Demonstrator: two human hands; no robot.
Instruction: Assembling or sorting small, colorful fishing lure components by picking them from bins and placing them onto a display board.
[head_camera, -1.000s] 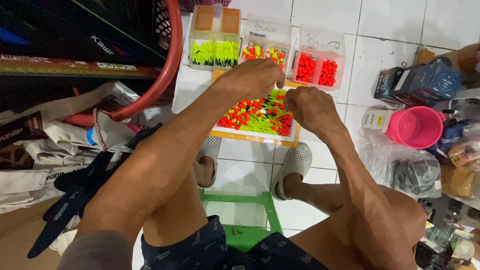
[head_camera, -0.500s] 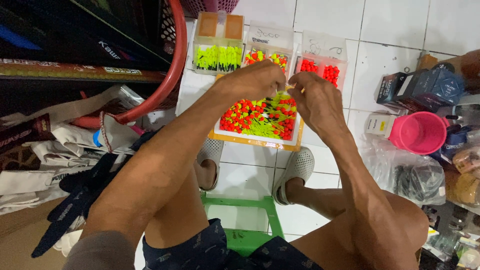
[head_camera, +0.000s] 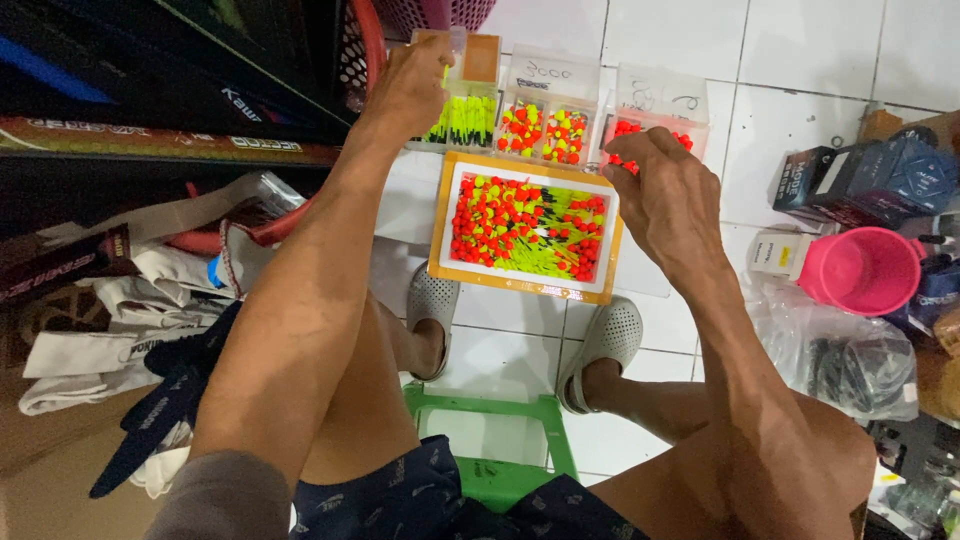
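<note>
Two hands (head_camera: 540, 130) apart; floats (head_camera: 527, 225) seemingly point every way.

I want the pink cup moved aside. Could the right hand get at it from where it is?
Probably yes: the right hand hovers by the white tray, and the pink cup sits open just beside it, nothing between.

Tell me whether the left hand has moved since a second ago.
Yes. The left hand left the white tray of floats and went up and left, to the clear box of yellow-green floats.
</note>
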